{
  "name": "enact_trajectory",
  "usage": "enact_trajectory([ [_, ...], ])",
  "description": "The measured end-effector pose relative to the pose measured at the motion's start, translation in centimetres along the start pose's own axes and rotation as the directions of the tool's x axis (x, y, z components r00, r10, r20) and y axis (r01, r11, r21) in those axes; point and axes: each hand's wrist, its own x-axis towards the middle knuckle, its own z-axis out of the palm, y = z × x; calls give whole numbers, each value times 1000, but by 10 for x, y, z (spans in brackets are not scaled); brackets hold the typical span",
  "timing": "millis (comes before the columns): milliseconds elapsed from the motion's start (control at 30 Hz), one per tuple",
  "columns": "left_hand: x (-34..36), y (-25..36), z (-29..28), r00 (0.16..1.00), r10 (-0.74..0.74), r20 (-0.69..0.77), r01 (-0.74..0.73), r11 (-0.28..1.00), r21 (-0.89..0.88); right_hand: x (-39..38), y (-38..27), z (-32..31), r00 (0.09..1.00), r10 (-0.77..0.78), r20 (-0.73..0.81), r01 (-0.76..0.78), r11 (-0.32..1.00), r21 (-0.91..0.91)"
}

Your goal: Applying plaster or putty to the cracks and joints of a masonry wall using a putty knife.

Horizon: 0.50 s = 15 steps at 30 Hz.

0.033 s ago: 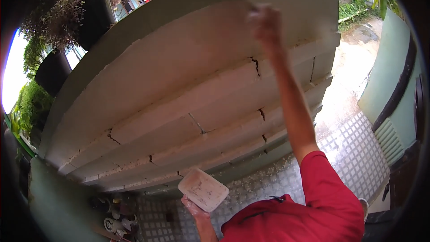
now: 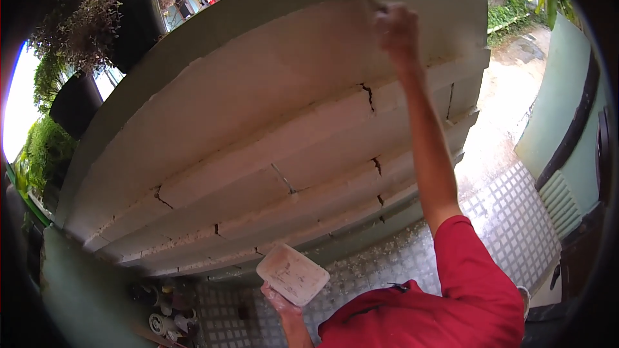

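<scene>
My right arm stretches up to the stepped white wall [image 2: 258,84], just below its grey-green upper band. The fingers of my right hand [image 2: 398,33] are closed round a putty knife [image 2: 377,5], whose thin blade is blurred and lies at or close to the white surface. Low in the middle, my left hand [image 2: 282,298] grips a shallow rectangular plastic tub [image 2: 293,274] by its edge. Pale smears coat the inside of the tub, and whitish residue marks the left fingers. Dark cracks [image 2: 369,95] run through several of the wall's ledges.
Potted plants [image 2: 137,29] stand along the top at the left. White flakes lie on the checkered tile floor [image 2: 509,200]. Assorted items [image 2: 164,322] sit at the lower left. A pale green wall [image 2: 560,84] with a dark pipe rises at the right.
My right hand has moved a little to the right along the upper wall with the putty knife. The left hand and the tub stay in place.
</scene>
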Motion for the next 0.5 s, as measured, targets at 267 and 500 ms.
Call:
enact_trajectory([
  [267,7,2,4,1000,-4,-13,5,1000,25,-44,-57,85,970,-177,170,236,863,-446],
  [500,15,-4,23,992,-102,69,102,995,6,-94,-59,153,866,-496,58,498,850,-173],
])
